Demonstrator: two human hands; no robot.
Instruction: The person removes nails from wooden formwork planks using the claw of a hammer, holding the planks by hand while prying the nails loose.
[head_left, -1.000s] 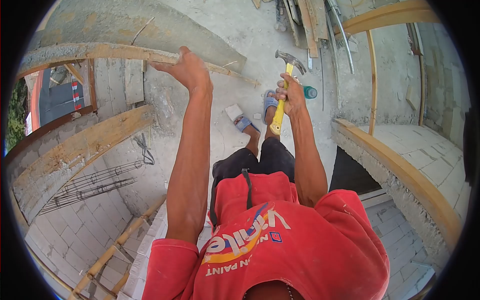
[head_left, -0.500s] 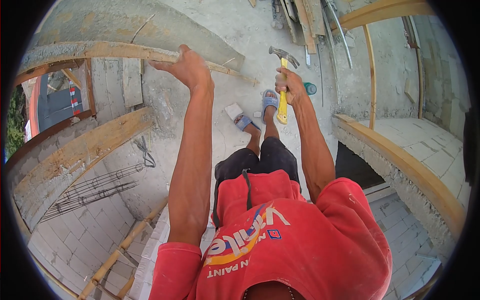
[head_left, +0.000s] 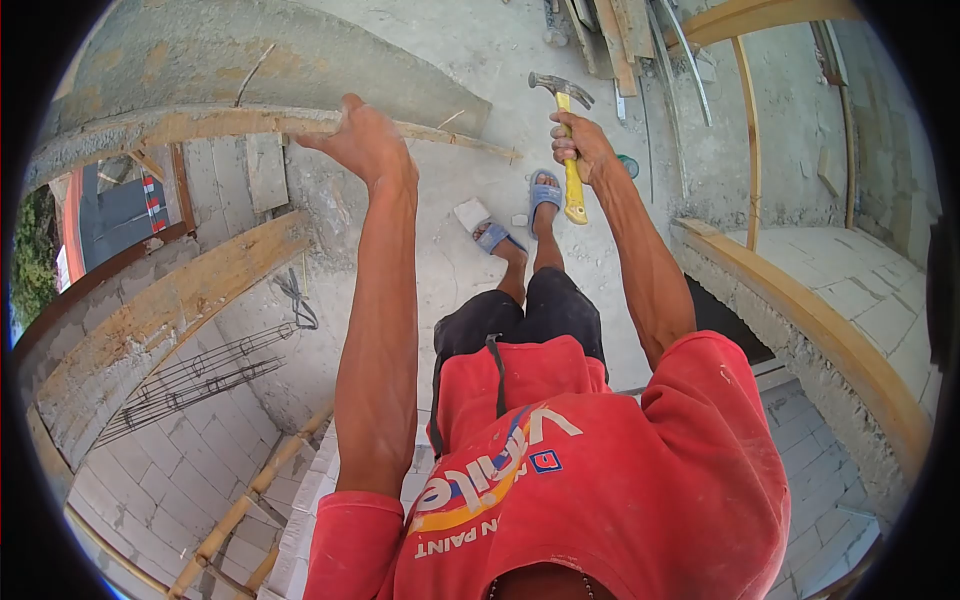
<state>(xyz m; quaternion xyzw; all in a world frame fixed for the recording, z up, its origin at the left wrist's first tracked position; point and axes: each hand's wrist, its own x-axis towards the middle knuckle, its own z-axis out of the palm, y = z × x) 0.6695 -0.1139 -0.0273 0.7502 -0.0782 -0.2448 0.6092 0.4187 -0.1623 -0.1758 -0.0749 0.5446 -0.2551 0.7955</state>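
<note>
My right hand (head_left: 585,148) is wrapped round the yellow handle of a claw hammer (head_left: 574,185), held upright in view with its dark metal head at the top. My left hand (head_left: 365,145) grips a long, narrow wooden plank (head_left: 220,122), thumb and fingers on either side of its edge; the palm side is hidden. Mortar crusts the plank's left part, and its thin right end reaches past my hand. A nail or thin wire (head_left: 255,75) sticks up from it.
A grey concrete slab (head_left: 200,60) lies beyond the plank. Boards and metal strips (head_left: 610,45) are at the back. Formwork timber edges an opening on the right (head_left: 820,320) and another on the left (head_left: 180,290). A rebar cage (head_left: 200,375) and a bamboo ladder (head_left: 235,500) are lower left.
The plank's left part has swung down in view, with my left hand still on it, while its right end stays about level. The hammer has shifted slightly up and tilted.
</note>
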